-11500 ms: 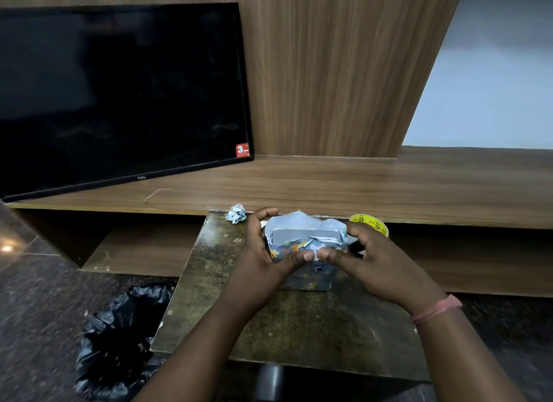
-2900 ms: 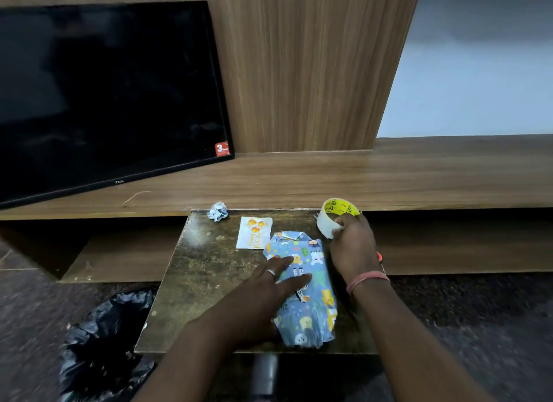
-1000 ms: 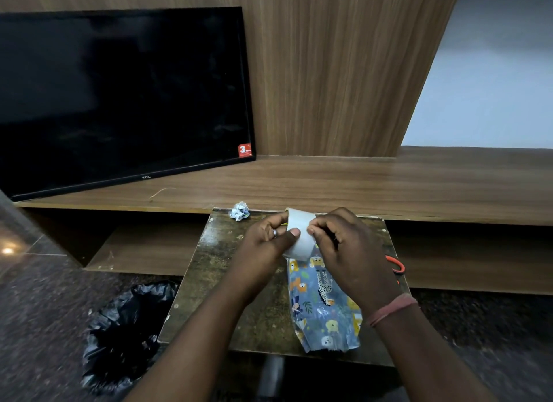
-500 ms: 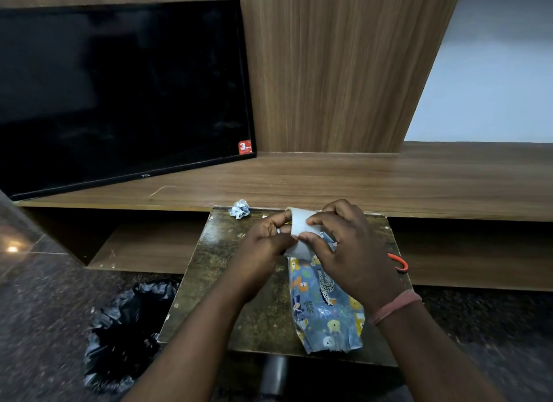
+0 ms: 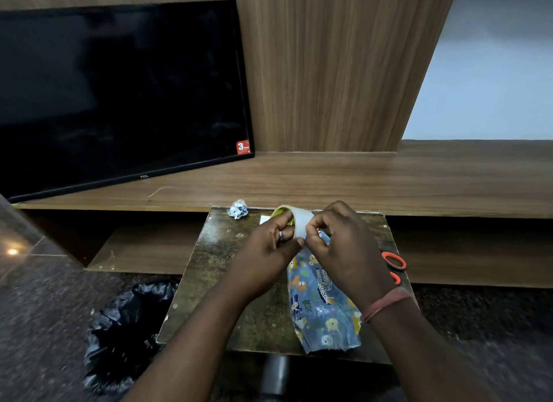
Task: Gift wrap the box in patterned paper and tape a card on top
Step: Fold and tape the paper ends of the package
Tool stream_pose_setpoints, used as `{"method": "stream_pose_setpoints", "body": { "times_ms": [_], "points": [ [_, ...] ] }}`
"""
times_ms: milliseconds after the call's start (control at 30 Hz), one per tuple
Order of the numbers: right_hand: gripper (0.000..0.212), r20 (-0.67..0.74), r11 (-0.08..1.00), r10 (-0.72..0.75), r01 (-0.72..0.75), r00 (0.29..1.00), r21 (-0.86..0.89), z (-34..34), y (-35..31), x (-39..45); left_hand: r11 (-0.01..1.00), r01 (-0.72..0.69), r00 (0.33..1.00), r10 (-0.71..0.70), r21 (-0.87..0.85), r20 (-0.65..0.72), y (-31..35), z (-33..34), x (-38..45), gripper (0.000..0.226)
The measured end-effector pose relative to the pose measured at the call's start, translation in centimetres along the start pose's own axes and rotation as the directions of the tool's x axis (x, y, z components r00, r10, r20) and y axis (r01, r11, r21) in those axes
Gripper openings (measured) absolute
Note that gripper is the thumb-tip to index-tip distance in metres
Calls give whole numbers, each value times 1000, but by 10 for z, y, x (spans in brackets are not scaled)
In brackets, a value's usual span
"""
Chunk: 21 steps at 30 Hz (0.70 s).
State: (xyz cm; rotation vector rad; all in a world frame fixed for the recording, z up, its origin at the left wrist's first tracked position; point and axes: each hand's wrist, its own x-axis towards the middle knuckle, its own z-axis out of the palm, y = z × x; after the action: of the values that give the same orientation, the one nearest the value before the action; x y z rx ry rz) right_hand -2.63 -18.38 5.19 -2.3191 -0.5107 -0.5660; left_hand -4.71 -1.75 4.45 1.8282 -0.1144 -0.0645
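The box wrapped in blue animal-patterned paper [image 5: 324, 309] lies on the small dark table [image 5: 227, 282], reaching to its near edge. Above the box's far end, my left hand [image 5: 269, 253] grips a roll of clear tape with a yellow core [image 5: 294, 222], fingers through the core. My right hand [image 5: 341, 246] pinches at the roll's outer surface with curled fingers. A corner of the white card [image 5: 264, 219] shows just beyond my left hand; the rest is hidden.
Orange-handled scissors [image 5: 395, 264] lie at the table's right edge. A crumpled paper ball [image 5: 238, 209] sits at the far left corner. A black bin bag [image 5: 125, 329] stands on the floor at left. A TV [image 5: 119, 93] leans on the wooden shelf behind.
Both hands have stayed on the tape roll above the box; the roll has tilted so its yellow core shows, and my right fingers have shifted on its surface.
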Motion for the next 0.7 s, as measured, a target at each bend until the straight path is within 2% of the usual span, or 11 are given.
{"method": "stream_pose_setpoints", "body": {
  "times_ms": [67, 133, 200, 267, 333, 433, 533, 700],
  "points": [
    [11, -2, 999, 34, -34, 999, 19, -3, 1, 3, 995, -9, 1000, 11, 101, -20, 0, 0, -1, 48],
    [12, -23, 996, 78, -77, 997, 48, -11, 4, 9, 988, -11, 998, 21, 156, -62, 3, 0, -5, 61],
    [13, -1, 993, 97, -97, 995, 61, -22, 9, 13, 992, -4, 993, 19, 125, -113, 5, 0, -7, 59],
    [11, 47, 986, 117, -121, 992, 112, -28, 12, 12, 1000, 9, 988, -6, 21, -152, 6, -3, -4, 54],
    [10, 59, 953, 187, -196, 980, 232, -28, 14, 10, 997, 14, 984, -28, -81, -177, 8, -6, -2, 48],
    [26, 41, 827, 336, -315, 941, 466, -28, 15, 12, 972, -13, 986, -26, -233, -166, 17, -5, -3, 40],
    [29, 59, 738, 427, -386, 902, 554, -31, 11, 12, 961, -5, 990, -34, -275, -137, 21, -3, -5, 38],
    [27, 104, 695, 423, -396, 900, 601, -25, 9, 11, 956, -5, 992, -32, -293, -121, 18, -1, -2, 38]
  ]
}}
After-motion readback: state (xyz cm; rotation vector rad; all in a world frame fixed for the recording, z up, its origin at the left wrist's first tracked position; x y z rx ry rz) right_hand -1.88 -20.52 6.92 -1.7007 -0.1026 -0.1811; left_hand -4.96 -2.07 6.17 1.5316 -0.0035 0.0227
